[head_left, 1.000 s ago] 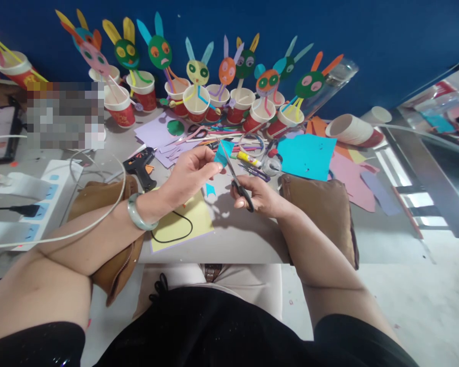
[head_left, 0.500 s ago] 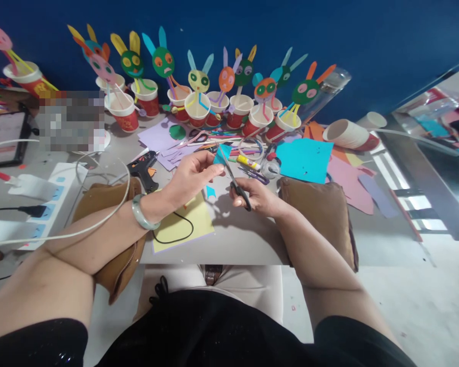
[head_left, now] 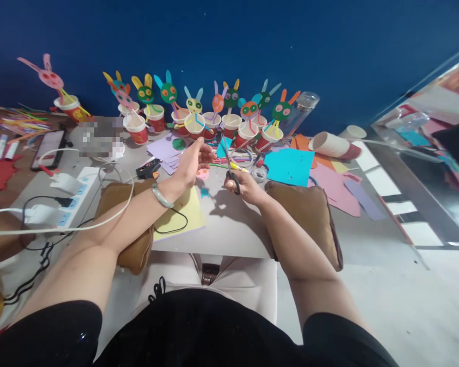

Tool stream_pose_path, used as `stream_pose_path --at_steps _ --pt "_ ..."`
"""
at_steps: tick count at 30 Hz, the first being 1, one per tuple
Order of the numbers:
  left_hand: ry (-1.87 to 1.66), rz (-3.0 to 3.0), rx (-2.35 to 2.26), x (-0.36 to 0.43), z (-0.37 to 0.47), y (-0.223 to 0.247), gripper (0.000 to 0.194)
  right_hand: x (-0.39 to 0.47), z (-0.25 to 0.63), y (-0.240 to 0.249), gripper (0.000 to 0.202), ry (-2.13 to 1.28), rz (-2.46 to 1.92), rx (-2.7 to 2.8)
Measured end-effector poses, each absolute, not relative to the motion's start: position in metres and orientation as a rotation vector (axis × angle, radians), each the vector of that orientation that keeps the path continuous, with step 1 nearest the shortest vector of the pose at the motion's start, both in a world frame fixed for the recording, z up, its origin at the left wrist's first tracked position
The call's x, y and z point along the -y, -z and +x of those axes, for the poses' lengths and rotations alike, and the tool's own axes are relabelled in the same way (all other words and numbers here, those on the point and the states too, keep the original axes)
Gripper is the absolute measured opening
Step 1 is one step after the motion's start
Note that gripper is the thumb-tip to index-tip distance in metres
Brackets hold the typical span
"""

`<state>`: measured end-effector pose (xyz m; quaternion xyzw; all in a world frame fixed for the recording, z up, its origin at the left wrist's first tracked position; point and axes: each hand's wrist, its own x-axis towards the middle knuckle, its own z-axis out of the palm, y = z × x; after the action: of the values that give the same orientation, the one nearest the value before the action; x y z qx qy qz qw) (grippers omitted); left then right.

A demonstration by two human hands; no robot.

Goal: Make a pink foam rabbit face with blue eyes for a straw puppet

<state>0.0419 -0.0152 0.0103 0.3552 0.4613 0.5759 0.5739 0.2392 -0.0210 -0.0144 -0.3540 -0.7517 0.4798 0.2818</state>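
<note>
My right hand (head_left: 247, 186) is closed around the black handles of the scissors (head_left: 233, 177), whose blades point away from me. A small blue paper piece (head_left: 224, 147) shows right beside the blades; whether it rests on the table or touches them I cannot tell. To its left my left hand (head_left: 194, 165) hovers with loosely bent fingers apart, and no object shows in it. Under that hand is a pink paper disc (head_left: 202, 174) with small marks. A tiny blue scrap (head_left: 204, 192) lies on the table close by.
Red paper cups (head_left: 139, 133) with paper rabbit figures line the blue wall. A glue gun (head_left: 149, 168), a yellow glue stick (head_left: 237, 166), a blue sheet (head_left: 290, 167) and a power strip (head_left: 86, 191) lie around the hands. Brown cushions (head_left: 306, 216) sit under both forearms.
My left hand has let go of the blue paper piece and its fingers have spread. The pink disc now shows below it. The view has shifted, showing more of the left side.
</note>
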Motion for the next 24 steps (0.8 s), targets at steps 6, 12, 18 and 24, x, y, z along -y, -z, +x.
stream_pose_path --at_steps 6,12,18,24 --pt "-1.357 0.912 -1.09 0.012 0.046 -0.01 0.039 0.014 0.241 0.022 0.07 -1.265 -0.939 1.963" --pt "-1.257 1.008 -0.993 0.023 0.042 0.01 0.043 0.011 0.238 0.031 0.068 -1.32 -0.93 1.925" --pt "-1.225 1.011 -0.907 0.034 0.047 0.008 0.045 0.013 0.237 0.033 0.065 -1.384 -0.957 1.912" --pt "-1.237 1.051 -0.93 0.034 0.048 0.008 0.039 0.018 0.234 0.032 0.065 -1.41 -0.986 1.955"
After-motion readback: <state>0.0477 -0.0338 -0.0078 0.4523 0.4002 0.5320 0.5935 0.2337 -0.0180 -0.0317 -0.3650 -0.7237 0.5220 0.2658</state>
